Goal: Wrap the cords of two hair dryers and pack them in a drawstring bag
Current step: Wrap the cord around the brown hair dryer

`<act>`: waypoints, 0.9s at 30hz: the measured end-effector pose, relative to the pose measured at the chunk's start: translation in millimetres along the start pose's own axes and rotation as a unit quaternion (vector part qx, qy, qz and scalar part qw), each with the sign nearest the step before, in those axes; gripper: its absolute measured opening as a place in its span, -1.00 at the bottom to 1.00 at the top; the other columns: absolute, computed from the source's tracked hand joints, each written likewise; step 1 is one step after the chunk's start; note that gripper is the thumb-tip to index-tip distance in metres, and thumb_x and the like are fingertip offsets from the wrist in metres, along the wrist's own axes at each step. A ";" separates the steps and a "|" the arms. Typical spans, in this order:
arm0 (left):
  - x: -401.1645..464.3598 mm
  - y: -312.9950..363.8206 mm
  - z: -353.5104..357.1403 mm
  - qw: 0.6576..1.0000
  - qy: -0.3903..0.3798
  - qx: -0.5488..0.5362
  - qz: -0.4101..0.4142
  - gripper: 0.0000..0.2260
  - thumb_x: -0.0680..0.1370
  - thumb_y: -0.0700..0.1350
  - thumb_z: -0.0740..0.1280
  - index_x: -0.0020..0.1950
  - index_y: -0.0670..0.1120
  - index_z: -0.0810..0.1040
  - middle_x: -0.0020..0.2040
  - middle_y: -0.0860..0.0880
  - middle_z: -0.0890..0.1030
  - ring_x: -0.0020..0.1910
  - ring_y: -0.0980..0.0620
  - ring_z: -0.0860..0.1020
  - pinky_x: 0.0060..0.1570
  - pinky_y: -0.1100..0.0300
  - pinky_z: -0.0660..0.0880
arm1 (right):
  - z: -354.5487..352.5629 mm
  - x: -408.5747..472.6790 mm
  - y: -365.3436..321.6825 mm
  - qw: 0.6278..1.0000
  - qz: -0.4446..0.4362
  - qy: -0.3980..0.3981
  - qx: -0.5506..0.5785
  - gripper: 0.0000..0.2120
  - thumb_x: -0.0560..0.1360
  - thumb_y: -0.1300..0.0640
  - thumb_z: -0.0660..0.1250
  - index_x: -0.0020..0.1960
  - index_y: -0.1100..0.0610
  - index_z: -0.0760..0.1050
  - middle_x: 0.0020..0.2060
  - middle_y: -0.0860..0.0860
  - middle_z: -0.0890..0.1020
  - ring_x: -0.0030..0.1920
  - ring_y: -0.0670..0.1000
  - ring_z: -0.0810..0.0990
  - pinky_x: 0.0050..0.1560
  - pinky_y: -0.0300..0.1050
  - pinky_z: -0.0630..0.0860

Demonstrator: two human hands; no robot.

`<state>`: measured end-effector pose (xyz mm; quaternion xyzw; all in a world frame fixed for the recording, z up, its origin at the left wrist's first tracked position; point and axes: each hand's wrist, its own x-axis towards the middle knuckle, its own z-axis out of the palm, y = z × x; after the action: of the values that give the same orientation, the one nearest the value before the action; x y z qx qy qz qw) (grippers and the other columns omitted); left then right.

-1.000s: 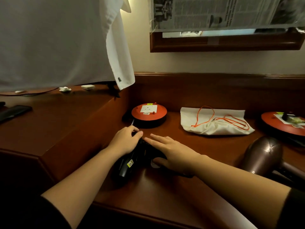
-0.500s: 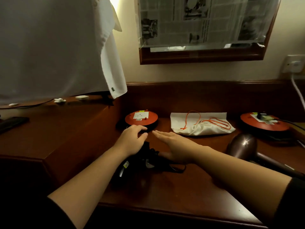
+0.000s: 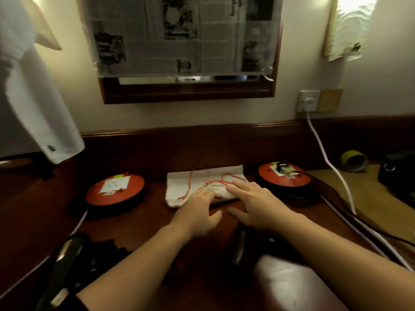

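Both hands reach forward over the dark wooden tabletop (image 3: 139,223) toward the white drawstring bag (image 3: 179,187), which lies flat at the centre of the frame against the back ledge, its orange drawstring (image 3: 197,178) looped loosely across its top. The left hand (image 3: 197,212) has its fingers curled slightly with the tips at the near edge of the bag, fingers apart and gripping nothing that can be seen. The right hand (image 3: 256,205) is spread flat, fingers apart, its fingertips over the bunched mouth of the bag where the drawstring gathers; whether they press on the cloth cannot be told.

A black hair dryer (image 3: 65,265) lies at the lower left of the frame with its dark cord (image 3: 105,254) bundled just beside it. A second hair dryer (image 3: 241,248), dark and glossy, sits at lower centre, partly hidden under the right forearm.

To the left of the bag sits a red round socket reel (image 3: 115,191), and to the right another red reel (image 3: 284,175) with a plug in it. A white cable (image 3: 323,153) runs from a wall socket (image 3: 308,101) at the upper right down to the tabletop. A mirror covered with newspaper (image 3: 182,34) hangs above, and a white shirt (image 3: 33,104) hangs at the upper left
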<state>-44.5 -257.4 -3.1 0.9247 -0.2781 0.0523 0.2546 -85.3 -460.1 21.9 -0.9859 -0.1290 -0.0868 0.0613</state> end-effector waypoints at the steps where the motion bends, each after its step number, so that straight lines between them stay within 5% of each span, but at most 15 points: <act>1: 17.9 7.3 8.7 1.000 -0.003 0.000 0.012 -0.56 0.54 0.10 0.36 0.41 0.03 0.54 0.37 0.02 0.56 0.39 0.03 0.47 0.40 0.05 0.43 | -3.1 2.1 18.4 1.000 0.020 0.000 0.008 -0.34 0.59 -0.27 0.22 0.63 -0.11 0.17 0.63 -0.06 0.21 0.59 0.07 0.18 0.47 0.17 0.28; 8: 139.8 37.1 72.5 0.999 -0.030 0.018 0.039 -0.54 0.58 0.14 0.29 0.46 0.04 0.49 0.37 0.02 0.54 0.38 -0.01 0.49 0.35 0.01 0.46 | -7.6 26.1 145.2 0.988 0.151 0.031 0.016 -0.33 0.60 -0.29 0.20 0.62 -0.06 0.18 0.61 -0.05 0.26 0.60 0.07 0.17 0.52 0.15 0.25; 12: 192.1 43.4 102.1 0.994 -0.071 0.049 0.062 -0.43 0.62 0.14 0.31 0.62 0.13 0.28 0.59 0.02 0.33 0.51 -0.01 0.37 0.43 0.05 0.40 | -0.4 47.0 196.1 0.977 0.213 -0.007 -0.004 -0.20 0.56 -0.28 0.26 0.65 0.02 0.06 0.61 0.00 0.24 0.59 0.10 0.20 0.50 0.21 0.27; 19: 237.1 34.6 132.5 0.984 -0.133 0.067 0.100 -0.41 0.65 0.20 0.24 0.66 0.26 0.12 0.71 0.06 0.05 0.66 -0.02 0.11 0.56 0.00 0.21 | 13.4 94.1 237.4 0.963 0.247 -0.052 0.091 -0.06 0.50 -0.26 0.38 0.66 -0.02 -0.06 0.60 0.04 0.26 0.55 0.13 0.29 0.46 0.20 0.37; 27: 235.9 32.0 144.9 0.987 -0.104 0.057 0.111 -0.42 0.64 0.19 0.25 0.65 0.27 0.16 0.70 0.04 0.11 0.62 -0.04 0.25 0.52 0.04 0.32 | 17.5 105.4 252.8 0.954 0.279 -0.086 0.071 -0.10 0.51 -0.38 0.26 0.66 -0.14 -0.12 0.55 0.16 0.33 0.55 0.23 0.27 0.48 0.27 0.27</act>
<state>129.8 -467.9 -58.1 0.9017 -0.4002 -0.0007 0.1638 84.7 -674.3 -0.4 -0.9795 0.1406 0.0278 0.1416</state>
